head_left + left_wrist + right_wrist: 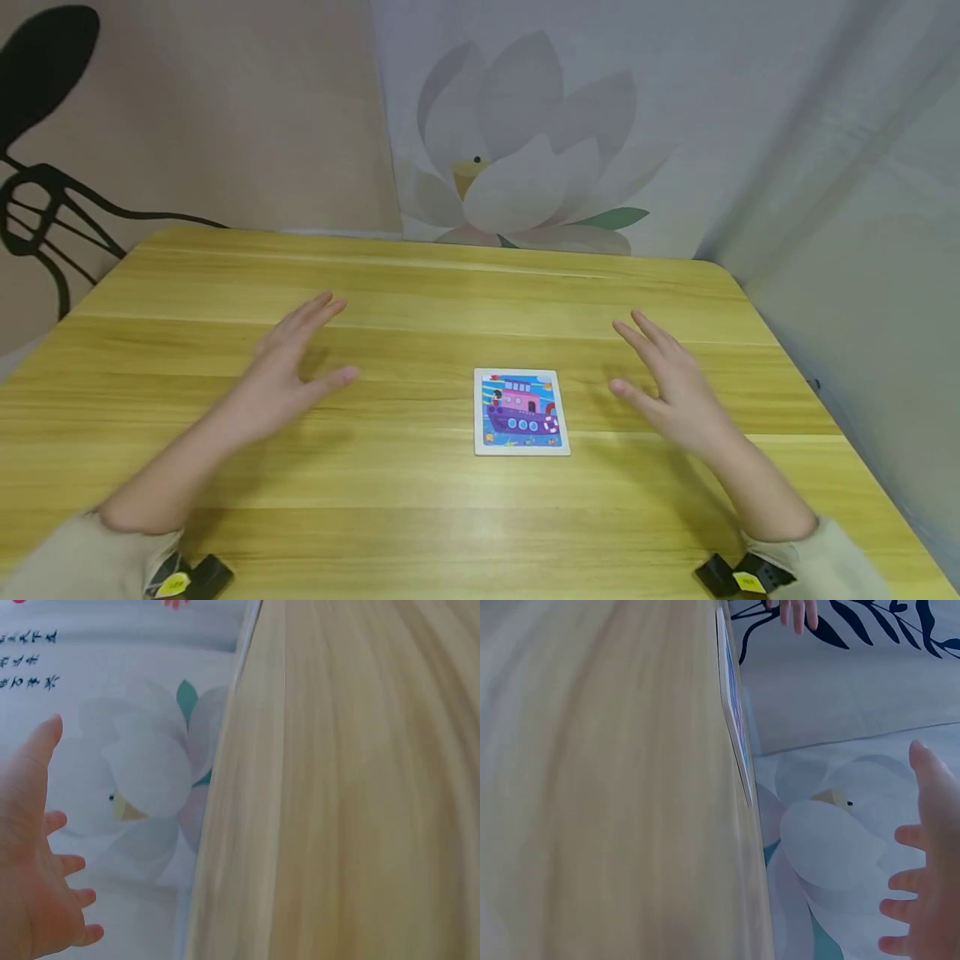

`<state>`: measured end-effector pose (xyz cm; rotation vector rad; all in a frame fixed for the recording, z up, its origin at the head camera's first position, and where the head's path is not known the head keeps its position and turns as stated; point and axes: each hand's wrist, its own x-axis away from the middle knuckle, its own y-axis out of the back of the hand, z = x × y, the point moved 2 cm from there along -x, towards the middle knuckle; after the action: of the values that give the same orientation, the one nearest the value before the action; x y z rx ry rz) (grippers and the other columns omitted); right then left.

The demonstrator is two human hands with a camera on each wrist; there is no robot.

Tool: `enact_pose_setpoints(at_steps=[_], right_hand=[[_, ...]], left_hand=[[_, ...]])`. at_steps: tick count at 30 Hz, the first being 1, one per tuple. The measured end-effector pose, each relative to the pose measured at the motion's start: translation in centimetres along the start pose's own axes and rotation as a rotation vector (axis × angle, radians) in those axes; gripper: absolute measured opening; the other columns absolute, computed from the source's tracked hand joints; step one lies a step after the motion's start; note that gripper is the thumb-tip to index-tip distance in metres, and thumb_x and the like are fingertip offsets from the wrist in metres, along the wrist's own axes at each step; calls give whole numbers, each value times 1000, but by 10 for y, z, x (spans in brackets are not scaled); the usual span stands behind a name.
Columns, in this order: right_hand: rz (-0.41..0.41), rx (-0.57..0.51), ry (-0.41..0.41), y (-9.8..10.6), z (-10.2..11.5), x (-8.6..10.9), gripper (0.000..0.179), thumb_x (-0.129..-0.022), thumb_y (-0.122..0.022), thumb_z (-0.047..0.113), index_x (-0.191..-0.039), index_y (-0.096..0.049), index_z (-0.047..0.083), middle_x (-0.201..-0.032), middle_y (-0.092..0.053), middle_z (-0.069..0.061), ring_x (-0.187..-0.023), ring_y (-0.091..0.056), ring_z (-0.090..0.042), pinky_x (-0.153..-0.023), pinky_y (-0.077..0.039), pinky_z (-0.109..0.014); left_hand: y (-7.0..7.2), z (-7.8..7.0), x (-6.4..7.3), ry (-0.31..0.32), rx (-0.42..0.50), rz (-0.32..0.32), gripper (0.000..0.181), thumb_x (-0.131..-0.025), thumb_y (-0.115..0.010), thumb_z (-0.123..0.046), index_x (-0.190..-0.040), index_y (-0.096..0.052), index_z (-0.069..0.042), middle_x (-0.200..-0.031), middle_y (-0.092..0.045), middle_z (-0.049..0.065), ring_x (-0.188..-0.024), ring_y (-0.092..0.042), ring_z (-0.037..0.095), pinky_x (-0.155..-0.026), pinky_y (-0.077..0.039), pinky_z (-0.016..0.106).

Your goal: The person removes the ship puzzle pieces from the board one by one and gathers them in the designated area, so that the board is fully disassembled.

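Note:
A square picture board (522, 412) with a white border lies flat on the wooden table (420, 517). Its picture is a pink and purple ship on blue water. My left hand (288, 367) hovers over the table to the left of the board, fingers spread and holding nothing. To the board's right, my right hand (678, 387) is likewise raised with its fingers apart and nothing in it. Neither hand touches the board. From the right wrist view the board (733, 705) appears edge-on, thin and flat.
Behind the table's far edge hangs a pale curtain with a large lotus print (525, 150). Dark leaf shapes (45, 75) decorate the backdrop at the left. A black wrist camera (191, 577) is strapped at the left sleeve, another (742, 575) at the right.

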<state>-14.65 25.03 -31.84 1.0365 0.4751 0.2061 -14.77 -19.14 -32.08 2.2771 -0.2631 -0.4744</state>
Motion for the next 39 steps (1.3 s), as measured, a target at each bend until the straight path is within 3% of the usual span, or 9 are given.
enact_pose_setpoints(at_steps=[8, 21, 26, 30, 39], right_hand=[[72, -115, 11, -19, 6, 0, 68, -92, -65, 24, -151, -31, 19, -158, -16, -7, -139, -18, -42, -96, -18, -74], [190, -201, 13, -51, 5, 3, 70, -91, -66, 32, -150, -32, 14, -156, -21, -11, -140, -18, -38, -102, -19, -67], [240, -219, 26, -61, 4, 4, 74, -90, -67, 36, -150, -31, 13, -156, -21, -10, -140, -18, -36, -105, -18, -64], [259, -236, 28, -65, 3, 5, 78, -88, -70, 37, -151, -30, 14, -156, -21, -10, -141, -17, -35, -104, -17, -64], [303, -189, 48, -69, 1, 4, 82, -87, -69, 42, -151, -28, 13, -157, -20, -10, -143, -13, -32, -108, -9, -61]], left_hand=[[-25, -6, -9, -31, 54, 14, 80, -89, -69, -34, -152, -25, -15, -156, -20, 10, -140, -14, 37, -102, -6, 70], [-68, -19, -19, -88, 50, 20, 81, -80, -76, -43, -146, -39, -15, -149, -36, 7, -136, -26, 32, -105, -10, 64], [-82, -21, -22, -63, 101, 51, 80, -78, -77, -46, -143, -43, -14, -146, -39, 10, -134, -28, 32, -105, -11, 63], [-92, -23, -23, -24, 125, 79, 79, -77, -78, -45, -142, -45, -15, -144, -42, 8, -132, -31, 32, -102, -19, 65], [-109, -28, -32, -36, 135, 112, 78, -74, -79, -48, -139, -50, -14, -136, -49, 4, -128, -37, 28, -104, -18, 61]])
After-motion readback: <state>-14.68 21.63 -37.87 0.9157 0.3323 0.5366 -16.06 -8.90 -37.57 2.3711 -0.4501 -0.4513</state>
